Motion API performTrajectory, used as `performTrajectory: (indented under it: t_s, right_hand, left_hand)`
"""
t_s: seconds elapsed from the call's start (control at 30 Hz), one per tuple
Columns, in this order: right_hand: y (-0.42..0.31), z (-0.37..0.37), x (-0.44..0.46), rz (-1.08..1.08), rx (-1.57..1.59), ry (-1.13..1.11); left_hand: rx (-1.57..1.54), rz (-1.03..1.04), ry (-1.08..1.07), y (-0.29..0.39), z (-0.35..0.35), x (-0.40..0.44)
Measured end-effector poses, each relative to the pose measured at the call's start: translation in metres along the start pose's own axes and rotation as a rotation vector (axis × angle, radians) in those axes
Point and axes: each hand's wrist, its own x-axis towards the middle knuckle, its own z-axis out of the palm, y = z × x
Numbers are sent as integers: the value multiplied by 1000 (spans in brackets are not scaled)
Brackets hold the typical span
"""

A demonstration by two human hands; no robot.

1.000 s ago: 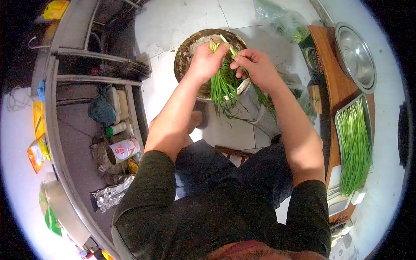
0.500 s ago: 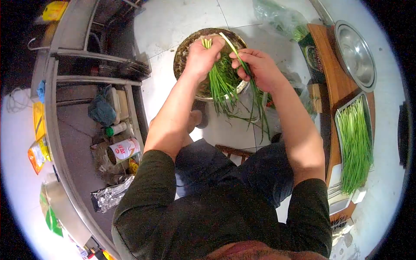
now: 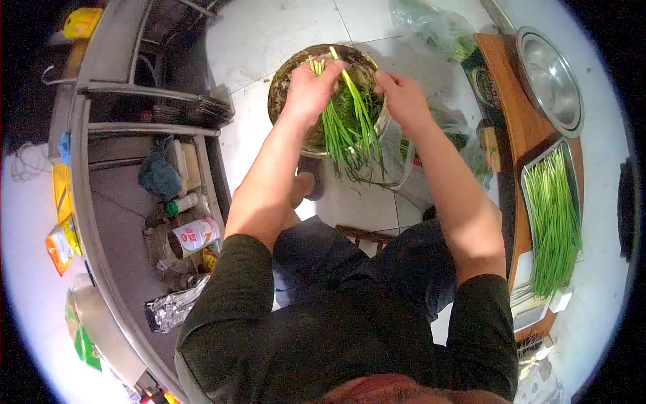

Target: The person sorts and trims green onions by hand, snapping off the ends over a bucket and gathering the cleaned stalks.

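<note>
My left hand (image 3: 313, 91) is closed around a bunch of garlic chives (image 3: 336, 135), pale stem ends up and green leaves hanging down. One separate chive stalk (image 3: 353, 87) slants from its fingertips. To the right, my right hand (image 3: 406, 103) has its fingers pinched together near the rim of a round basin (image 3: 276, 101); whatever is in the pinch is too small to make out. Both hands are above the basin, which contains dark green scraps (image 3: 350, 101).
At right, a metal tray (image 3: 577, 172) of long green chives (image 3: 553, 222) lies on a wooden surface (image 3: 515, 101) beside a steel bowl (image 3: 552, 84). A plastic bag (image 3: 431, 23) of greens sits on the floor. A metal shelf (image 3: 111, 182) with packets stands at left.
The chive stalk has gone from my right hand to my left fingertips, beside the bunch. My right hand has moved slightly right and up, toward the basin's right rim.
</note>
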Motion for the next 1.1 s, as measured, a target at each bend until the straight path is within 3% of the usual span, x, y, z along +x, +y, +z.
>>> performTrajectory:
  t_s: [0.03, 0.27, 0.37, 0.6, 0.8, 1.1]
  right_hand:
    - [7, 4, 2, -115, 26, 62]
    - [-14, 3, -12, -100, 137, -307]
    - [-6, 6, -10, -46, 98, -360]
    - [-7, 4, -9, -32, 194, -372]
    - [-15, 0, -12, -38, 163, -341]
    - [-18, -1, -16, -21, 192, -286]
  left_hand:
    - [-12, -9, 0, 0, 0, 0]
    - [-1, -22, 32, 2, 2, -2]
    - [125, -18, 37, -3, 1, 0]
    - [199, 24, 86, -4, 1, 1]
    - [-137, 12, 183, -8, -1, 9]
    - [-193, 15, 313, -1, -10, 8]
